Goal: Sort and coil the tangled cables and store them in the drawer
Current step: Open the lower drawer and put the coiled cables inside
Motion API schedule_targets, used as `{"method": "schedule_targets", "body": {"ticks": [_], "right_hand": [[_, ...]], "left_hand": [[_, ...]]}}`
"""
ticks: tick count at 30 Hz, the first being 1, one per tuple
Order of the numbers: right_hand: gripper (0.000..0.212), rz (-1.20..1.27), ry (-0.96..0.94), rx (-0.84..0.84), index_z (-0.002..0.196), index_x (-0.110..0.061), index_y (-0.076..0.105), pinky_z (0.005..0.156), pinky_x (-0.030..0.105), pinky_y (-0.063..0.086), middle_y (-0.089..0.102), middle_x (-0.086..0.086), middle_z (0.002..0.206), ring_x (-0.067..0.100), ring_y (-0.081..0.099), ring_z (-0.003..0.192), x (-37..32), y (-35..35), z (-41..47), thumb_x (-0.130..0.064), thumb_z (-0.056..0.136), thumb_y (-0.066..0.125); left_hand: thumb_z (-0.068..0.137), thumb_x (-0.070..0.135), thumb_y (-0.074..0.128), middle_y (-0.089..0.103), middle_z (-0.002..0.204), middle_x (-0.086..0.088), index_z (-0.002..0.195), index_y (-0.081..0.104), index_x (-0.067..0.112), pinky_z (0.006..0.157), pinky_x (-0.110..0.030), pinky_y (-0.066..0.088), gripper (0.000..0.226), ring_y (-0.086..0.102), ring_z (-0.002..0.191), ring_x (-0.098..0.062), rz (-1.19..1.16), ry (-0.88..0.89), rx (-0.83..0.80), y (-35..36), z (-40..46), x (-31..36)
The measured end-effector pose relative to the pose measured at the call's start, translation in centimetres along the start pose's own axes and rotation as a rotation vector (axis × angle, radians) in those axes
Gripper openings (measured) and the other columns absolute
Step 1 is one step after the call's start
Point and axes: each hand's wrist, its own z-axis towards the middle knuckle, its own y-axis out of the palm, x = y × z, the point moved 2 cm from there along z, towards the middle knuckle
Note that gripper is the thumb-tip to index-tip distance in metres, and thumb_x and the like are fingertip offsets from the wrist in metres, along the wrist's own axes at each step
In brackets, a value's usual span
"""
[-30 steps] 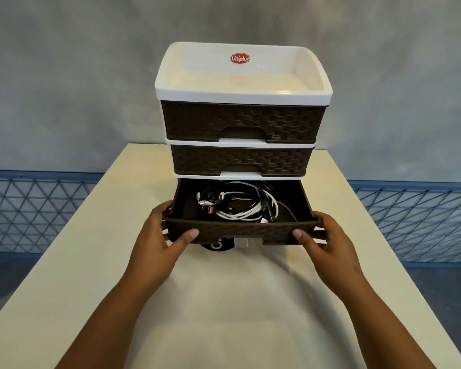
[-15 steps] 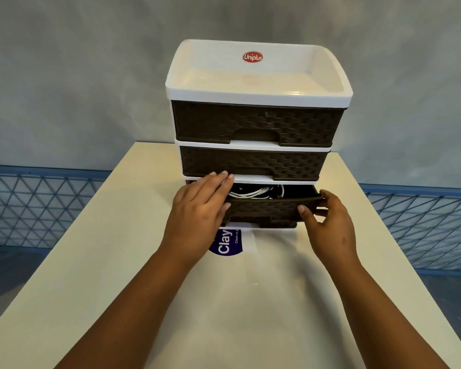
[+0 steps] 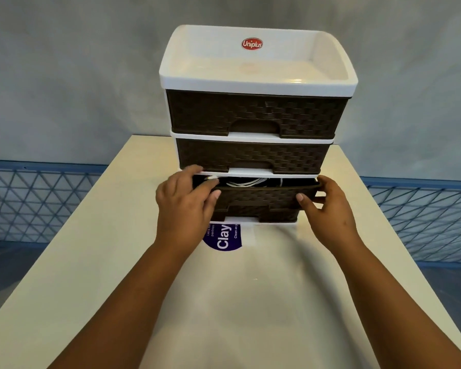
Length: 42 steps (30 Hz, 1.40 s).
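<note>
At nine o'clock the left hand (image 3: pixel 186 206) curls over the bottom drawer (image 3: pixel 258 201)'s corner, fingers reaching inside; white cables (image 3: pixel 244 183), soft and springy, peek above the light plastic front; at three o'clock the right hand (image 3: pixel 328 209) pinches its rim

Red oval sticker (image 3: pixel 252 44) on white top tray (image 3: pixel 258 85): "Uniplus". Purple label (image 3: pixel 225 237) on table (image 3: pixel 96 249): "Clay".
</note>
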Motion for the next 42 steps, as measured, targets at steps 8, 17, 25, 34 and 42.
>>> {"method": "schedule_targets", "body": {"ticks": [8, 17, 25, 34, 42], "right_hand": [[0.066, 0.011, -0.03, -0.161, 0.148, -0.03, 0.029, 0.104, 0.044, 0.043, 0.044, -0.004, 0.15, 0.022, 0.048, 0.133, 0.1, -0.5, 1.6, -0.035, 0.092, 0.063], [0.059, 0.115, 0.008, -0.261, 0.149, -0.027, 0.03, 0.108, 0.043, 0.039, 0.044, -0.002, 0.151, 0.022, 0.043, 0.137, 0.1, 0.1, 2.7, -0.033, 0.096, 0.056], [0.058, 0.158, -0.014, -0.259, 0.148, -0.028, 0.031, 0.108, 0.042, 0.039, 0.046, -0.005, 0.148, 0.019, 0.045, 0.134, 0.9, 0.6, 2.7, -0.038, 0.096, 0.055], [0.059, 0.18, 0.006, -0.251, 0.148, -0.029, 0.031, 0.111, 0.048, 0.04, 0.046, -0.006, 0.149, 0.019, 0.044, 0.135, 1.3, 0.7, 2.8, -0.039, 0.095, 0.056], [0.057, 0.174, 0.017, -0.231, 0.147, -0.029, 0.031, 0.109, 0.049, 0.042, 0.046, -0.006, 0.148, 0.02, 0.047, 0.133, 1.0, 0.8, 3.0, -0.037, 0.096, 0.057]], "left_hand": [[0.085, 0.054, 0.065, 0.02, 0.16, 0.001, 0.149, 0.027, 0.023, 0.111, -0.038, 0.034, 0.081, 0.03, 0.143, -0.022, -0.399, -0.409, -0.037, 0.8, 0.3, -2.8], [0.082, 0.054, 0.065, 0.05, 0.139, 0.012, 0.141, 0.041, 0.033, 0.101, -0.03, 0.046, 0.067, 0.048, 0.125, -0.006, -0.739, -0.465, -0.189, 1.7, 1.5, -3.9], [0.062, 0.067, 0.076, 0.053, 0.136, 0.013, 0.139, 0.042, 0.038, 0.091, -0.02, 0.047, 0.089, 0.052, 0.121, -0.005, -0.847, -0.572, -0.14, 1.9, 1.4, -1.9], [0.086, 0.042, 0.07, 0.053, 0.133, 0.006, 0.137, 0.043, 0.031, 0.089, -0.025, 0.051, 0.058, 0.054, 0.116, -0.011, -0.836, -0.725, 0.004, 2.9, 1.9, -0.9], [0.092, 0.047, 0.06, 0.049, 0.135, 0.015, 0.141, 0.038, 0.037, 0.083, -0.013, 0.05, 0.056, 0.051, 0.117, -0.004, -0.881, -0.678, -0.097, 2.3, 1.3, -1.6]]}}
